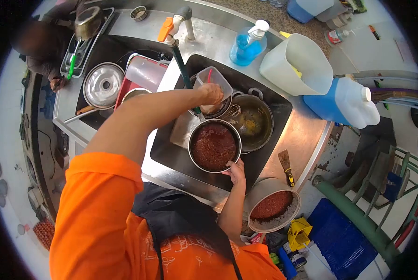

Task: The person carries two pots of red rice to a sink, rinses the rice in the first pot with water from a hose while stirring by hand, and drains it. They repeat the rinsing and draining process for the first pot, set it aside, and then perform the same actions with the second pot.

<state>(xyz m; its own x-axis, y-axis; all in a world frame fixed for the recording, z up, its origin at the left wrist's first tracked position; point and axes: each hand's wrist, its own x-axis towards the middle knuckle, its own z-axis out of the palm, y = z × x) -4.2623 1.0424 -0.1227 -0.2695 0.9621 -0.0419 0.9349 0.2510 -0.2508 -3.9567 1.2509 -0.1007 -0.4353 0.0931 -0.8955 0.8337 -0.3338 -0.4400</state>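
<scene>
Over the sink, a round metal pot [213, 145] holds dark red liquid with grainy bits. My left hand [212, 94] is closed at the clear plastic container [220, 82], beyond the pot, near the dark green hose [181, 63]. At the pot's near right rim, my right hand [236, 171] grips it with the thumb over the edge. Behind it in the sink stands a large pot [253, 122] with yellowish residue and a whisk [232, 112]. A wide pot [274, 205] with reddish grainy contents sits at the lower right.
A blue soap bottle [247, 46], a white bin [296, 65] and a blue jug [342, 102] line the back right. A scraper [286, 167] lies on the counter [290, 122]. Left are a metal lid [103, 85] and a person's hand [57, 83].
</scene>
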